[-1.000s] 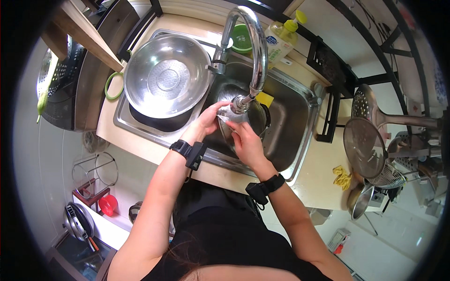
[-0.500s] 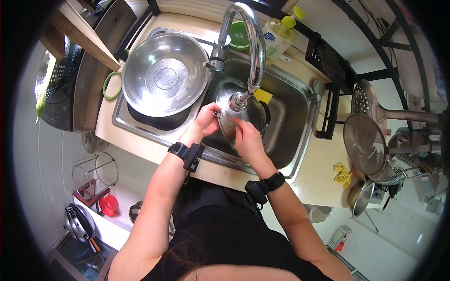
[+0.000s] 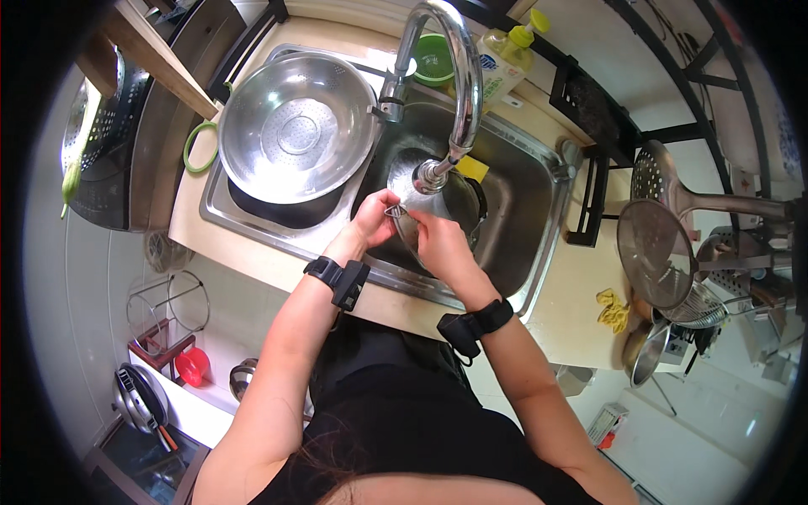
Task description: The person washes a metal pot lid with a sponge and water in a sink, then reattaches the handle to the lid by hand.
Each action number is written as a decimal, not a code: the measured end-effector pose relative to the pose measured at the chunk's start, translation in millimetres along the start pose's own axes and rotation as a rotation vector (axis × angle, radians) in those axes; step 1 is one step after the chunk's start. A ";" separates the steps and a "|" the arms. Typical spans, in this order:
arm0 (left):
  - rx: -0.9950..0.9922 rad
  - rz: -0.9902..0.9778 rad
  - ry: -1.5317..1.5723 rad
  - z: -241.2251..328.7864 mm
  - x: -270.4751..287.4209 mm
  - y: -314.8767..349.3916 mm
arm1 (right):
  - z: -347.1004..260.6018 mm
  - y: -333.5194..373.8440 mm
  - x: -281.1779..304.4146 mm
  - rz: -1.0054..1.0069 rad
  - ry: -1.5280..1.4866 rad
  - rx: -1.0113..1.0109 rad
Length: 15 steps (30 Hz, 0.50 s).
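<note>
Over the right sink basin [image 3: 515, 244], both hands are close together below the chrome faucet [image 3: 468, 93]. A small shiny metal piece with wire-like bars [image 3: 395, 211] is pinched in my left hand [image 3: 373, 220]. Its exact kind is too small to make out. My right hand [image 3: 443, 246] is closed right beside it, fingertips at the piece's right side; whether they grip it is hidden. Behind and beneath the hands sits a round metal vessel [image 3: 461, 206] with a dark handle, partly covered by the faucet head and hands. A yellow sponge or cloth [image 3: 474, 169] lies just beyond it.
A large steel colander [image 3: 337, 160] rests over the left basin. Behind the sink stand a green basket [image 3: 433, 63] and a yellow-capped soap bottle [image 3: 505, 63]. Strainers and ladles [image 3: 656, 252] hang at right; a yellow cloth [image 3: 613, 311] lies on the counter.
My right hand has drawn slightly back and left, from over the vessel to the small metal piece. The piece now shows more plainly in my left hand, which has barely moved.
</note>
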<state>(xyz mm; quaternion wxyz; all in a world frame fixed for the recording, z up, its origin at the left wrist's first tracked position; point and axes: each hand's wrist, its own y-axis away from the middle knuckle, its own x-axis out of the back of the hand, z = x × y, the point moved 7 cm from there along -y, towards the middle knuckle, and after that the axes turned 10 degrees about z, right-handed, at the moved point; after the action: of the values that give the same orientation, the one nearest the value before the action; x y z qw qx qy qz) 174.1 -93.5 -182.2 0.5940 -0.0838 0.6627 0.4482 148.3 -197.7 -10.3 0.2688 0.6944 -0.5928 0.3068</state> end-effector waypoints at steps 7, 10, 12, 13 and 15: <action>-0.006 0.151 -0.045 -8.2 0.8 -0.5 | 12.8 18.5 6.7 -0.037 0.009 0.001; -0.018 0.131 -0.101 -1.5 -5.2 3.6 | 17.1 18.1 10.6 0.003 -0.087 -0.045; -0.047 0.158 -0.127 5.4 -7.4 -1.7 | 14.2 9.7 16.8 0.067 -0.016 0.008; -0.046 0.158 -0.128 5.8 -7.7 -0.7 | 13.9 7.1 18.4 0.068 -0.016 0.008; -0.089 0.191 -0.133 9.8 -9.6 2.3 | 13.5 3.6 19.0 0.029 0.111 0.041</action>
<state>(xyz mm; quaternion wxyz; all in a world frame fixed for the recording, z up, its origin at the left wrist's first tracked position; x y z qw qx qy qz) 182.3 -89.4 -171.7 0.5869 -0.0164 0.6063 0.5364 148.3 -220.8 -5.1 0.2824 0.6732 -0.5804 0.3608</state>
